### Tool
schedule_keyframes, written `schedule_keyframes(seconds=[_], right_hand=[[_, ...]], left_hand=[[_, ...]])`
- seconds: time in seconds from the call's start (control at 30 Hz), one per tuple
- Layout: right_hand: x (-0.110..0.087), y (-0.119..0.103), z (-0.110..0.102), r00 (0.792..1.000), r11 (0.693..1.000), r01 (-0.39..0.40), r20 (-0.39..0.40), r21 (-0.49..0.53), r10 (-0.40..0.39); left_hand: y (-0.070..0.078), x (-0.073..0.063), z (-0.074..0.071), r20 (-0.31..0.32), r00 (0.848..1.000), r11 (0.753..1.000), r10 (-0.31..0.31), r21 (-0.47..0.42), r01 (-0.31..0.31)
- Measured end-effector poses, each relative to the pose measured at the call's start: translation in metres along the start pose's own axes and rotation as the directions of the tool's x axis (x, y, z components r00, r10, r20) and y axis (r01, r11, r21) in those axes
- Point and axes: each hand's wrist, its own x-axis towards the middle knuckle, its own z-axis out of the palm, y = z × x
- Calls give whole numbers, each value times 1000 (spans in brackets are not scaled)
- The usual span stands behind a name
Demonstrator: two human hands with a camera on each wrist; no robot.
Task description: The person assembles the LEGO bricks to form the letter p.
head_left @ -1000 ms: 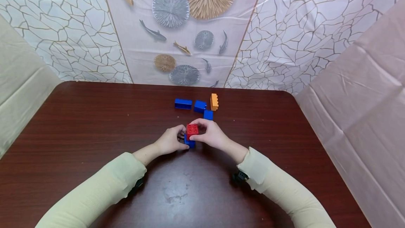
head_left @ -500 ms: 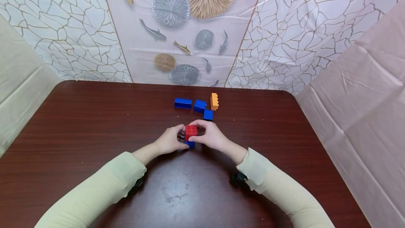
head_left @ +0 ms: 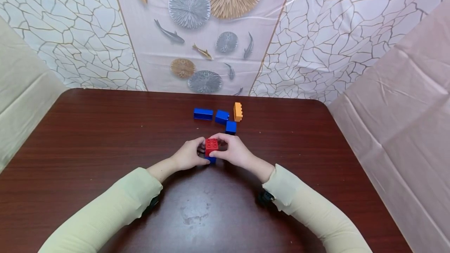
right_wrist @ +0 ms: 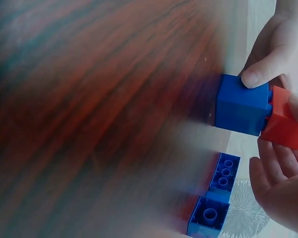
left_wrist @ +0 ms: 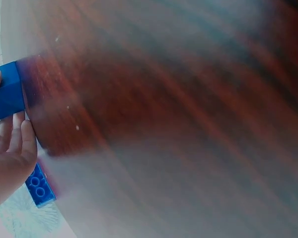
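Observation:
My left hand (head_left: 188, 155) grips a blue toy brick (head_left: 212, 160) low over the brown table, thumb on its near side. Right on top of it, my right hand (head_left: 234, 150) pinches a red toy brick (head_left: 211, 146) with studs facing up. In the right wrist view, the red brick (right_wrist: 284, 119) meets the studded end of the blue brick (right_wrist: 241, 109), and some studs show in a thin gap between them. The left wrist view shows the blue brick (left_wrist: 10, 94) held by the left hand (left_wrist: 12, 153); the red brick is out of that view.
Beyond the hands lie a long blue brick (head_left: 203, 114), a blue brick (head_left: 222, 116), a smaller blue brick (head_left: 231, 127) and an orange brick (head_left: 238, 112) on its side. The table (head_left: 105, 128) meets patterned cloth at its far edge.
The red brick has moved slightly left in my right hand and now covers more of the blue brick. My left hand has stayed nearly still.

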Motion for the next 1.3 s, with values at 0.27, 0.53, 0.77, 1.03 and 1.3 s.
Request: schedule_keyframes(seconds=[0.27, 0.53, 0.77, 1.03, 1.3], right_hand=[[-4, -1, 1, 999, 997, 44, 4, -56, -44], [-6, 2, 3, 996, 990, 91, -7, -104, -92], [-6, 0, 0, 998, 994, 65, 21, -85, -63], [-4, -5, -6, 995, 991, 92, 31, -100, -90], [0, -9, -4, 986, 979, 167, 6, -116, -168]], left_hand=[[0, 0, 1, -7, 1000, 1000, 24, 5, -23], [0, -1, 0, -8, 1000, 1000, 17, 21, -17], [-6, -1, -4, -3, 999, 999, 39, 11, -39], [-8, -3, -5, -20, 998, 998, 59, 1, -59], [-8, -3, -4, -32, 997, 997, 75, 14, -75]])
